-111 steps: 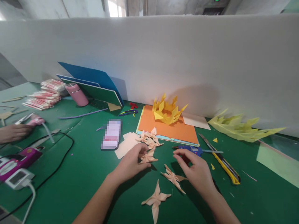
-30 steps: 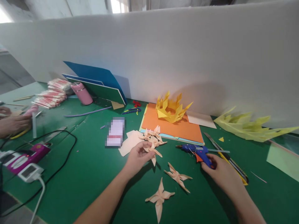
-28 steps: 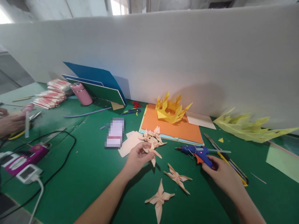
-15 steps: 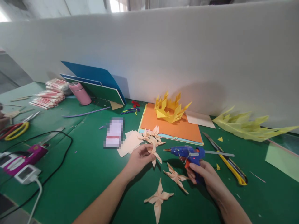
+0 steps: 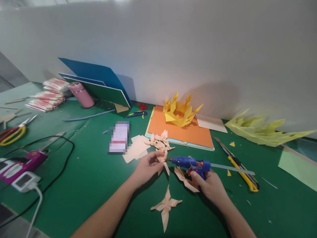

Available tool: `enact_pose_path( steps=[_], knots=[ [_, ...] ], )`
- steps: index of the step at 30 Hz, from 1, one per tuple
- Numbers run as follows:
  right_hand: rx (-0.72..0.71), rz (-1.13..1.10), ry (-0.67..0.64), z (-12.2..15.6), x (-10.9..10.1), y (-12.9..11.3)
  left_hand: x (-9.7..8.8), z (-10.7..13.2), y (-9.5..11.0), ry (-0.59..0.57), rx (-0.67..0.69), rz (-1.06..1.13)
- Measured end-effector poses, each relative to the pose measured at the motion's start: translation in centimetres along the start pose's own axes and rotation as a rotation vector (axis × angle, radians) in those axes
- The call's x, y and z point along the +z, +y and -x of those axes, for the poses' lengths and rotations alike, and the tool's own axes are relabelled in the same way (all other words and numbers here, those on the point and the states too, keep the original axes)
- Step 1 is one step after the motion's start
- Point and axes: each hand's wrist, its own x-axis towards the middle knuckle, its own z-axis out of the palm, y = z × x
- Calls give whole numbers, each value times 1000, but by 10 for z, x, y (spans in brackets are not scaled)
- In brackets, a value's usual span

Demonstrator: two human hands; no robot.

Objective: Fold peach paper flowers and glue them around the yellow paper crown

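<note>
My left hand pinches a peach folded-paper flower by one side, above the green table. In my right hand is a blue hot glue gun, my fingers wrapped round its handle by the orange trigger. Its nozzle points left and meets the middle of the held flower. A clear glue stick juts out of the gun's back. Partly covered by the gun and my right hand lies a second peach flower. Another four-petalled flower rests nearer to me. Several more folded flowers cluster just beyond my left hand.
Orange paper bears a yellow paper crown. Right of it are a yellow utility knife and a pale yellow paper piece. Leftward are a blurred phone, scissors, a purple power strip with cables, and a pink bottle.
My right hand has brought the glue gun left, so its nozzle now reaches the flower in my left hand. The whole view has shifted slightly.
</note>
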Motion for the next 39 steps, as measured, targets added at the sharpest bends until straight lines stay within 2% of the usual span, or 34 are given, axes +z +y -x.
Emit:
enact_pose_path(
  steps=[9, 15, 21, 26, 39],
  knots=[
    [-98, 84, 3, 0, 2, -7, 1, 1, 3, 32, -14, 48],
    [-113, 107, 36, -1, 2, -6, 0, 1, 3, 24, -13, 63],
    [-125, 120, 3, 0, 2, -4, -2, 0, 2, 34, -18, 58],
    [-159, 169, 19, 0, 0, -3, 1, 1, 8, 43, -51, 90],
    [-133, 234, 47, -2, -3, 2, 0, 1, 7, 5, -82, 140]
  ],
)
